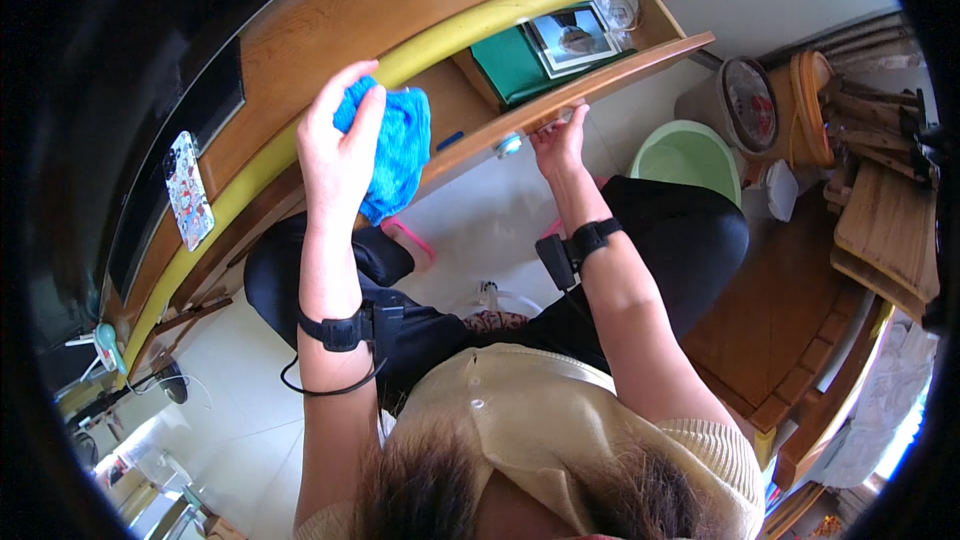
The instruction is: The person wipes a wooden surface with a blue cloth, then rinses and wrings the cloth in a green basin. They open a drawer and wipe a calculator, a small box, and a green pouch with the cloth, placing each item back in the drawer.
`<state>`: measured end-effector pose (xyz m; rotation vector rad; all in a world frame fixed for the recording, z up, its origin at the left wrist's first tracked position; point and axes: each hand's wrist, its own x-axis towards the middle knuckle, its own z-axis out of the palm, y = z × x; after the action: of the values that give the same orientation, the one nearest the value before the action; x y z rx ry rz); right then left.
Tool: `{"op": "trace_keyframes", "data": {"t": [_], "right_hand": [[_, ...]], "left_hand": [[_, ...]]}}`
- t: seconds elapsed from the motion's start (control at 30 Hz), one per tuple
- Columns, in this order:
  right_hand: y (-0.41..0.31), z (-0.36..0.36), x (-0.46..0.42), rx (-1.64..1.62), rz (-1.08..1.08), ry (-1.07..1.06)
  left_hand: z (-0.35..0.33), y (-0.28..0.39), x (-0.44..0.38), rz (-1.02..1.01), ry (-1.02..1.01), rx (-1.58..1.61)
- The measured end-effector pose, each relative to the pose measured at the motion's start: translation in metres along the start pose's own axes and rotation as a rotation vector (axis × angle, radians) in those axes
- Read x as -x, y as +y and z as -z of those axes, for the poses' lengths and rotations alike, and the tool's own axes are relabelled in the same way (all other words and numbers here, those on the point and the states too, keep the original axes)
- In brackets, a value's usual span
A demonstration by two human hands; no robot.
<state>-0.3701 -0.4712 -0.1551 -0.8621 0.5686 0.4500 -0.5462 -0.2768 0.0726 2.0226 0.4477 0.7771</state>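
My left hand [337, 142] holds a crumpled bright blue cloth [397, 154] between thumb and fingers, above the left end of a pulled-out wooden drawer [600, 86]. My right hand [559, 139] is at the drawer's front panel, palm up with fingers curled against its lower side. Their tips are partly hidden, so the grip is unclear. Just left of that hand, a round blue-and-white knob [508, 144] sticks out of the panel. Inside the drawer lie a green folder or box [506, 64], a framed picture [574, 39] and clear plastic [619, 11].
A wooden desk [315, 22] with yellow edge padding [450, 37] rises behind the drawer. On it lies a phone in a patterned case [189, 191]. A green basin [686, 161] and a lined bin [746, 105] stand to the right, near a wooden chair [765, 315].
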Motion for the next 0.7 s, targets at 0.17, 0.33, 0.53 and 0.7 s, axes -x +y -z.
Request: {"op": "trace_keyframes", "data": {"t": [0.17, 0.33, 0.53, 0.7], "right_hand": [[-0.008, 0.051, 0.030, 0.001, 0.017, 0.006], [-0.023, 0.064, 0.046, 0.043, -0.080, -0.044], [-0.023, 0.054, 0.054, 0.082, -0.069, 0.042], [-0.022, 0.055, 0.065, 0.071, -0.067, 0.130]], "left_hand": [[-0.022, -0.007, 0.007, -0.052, -0.011, 0.041], [-0.029, -0.026, 0.020, 0.014, -0.027, 0.070], [-0.011, -0.029, 0.028, 0.215, -0.042, 0.132], [-0.004, -0.029, 0.029, 0.244, -0.056, 0.187]]}}
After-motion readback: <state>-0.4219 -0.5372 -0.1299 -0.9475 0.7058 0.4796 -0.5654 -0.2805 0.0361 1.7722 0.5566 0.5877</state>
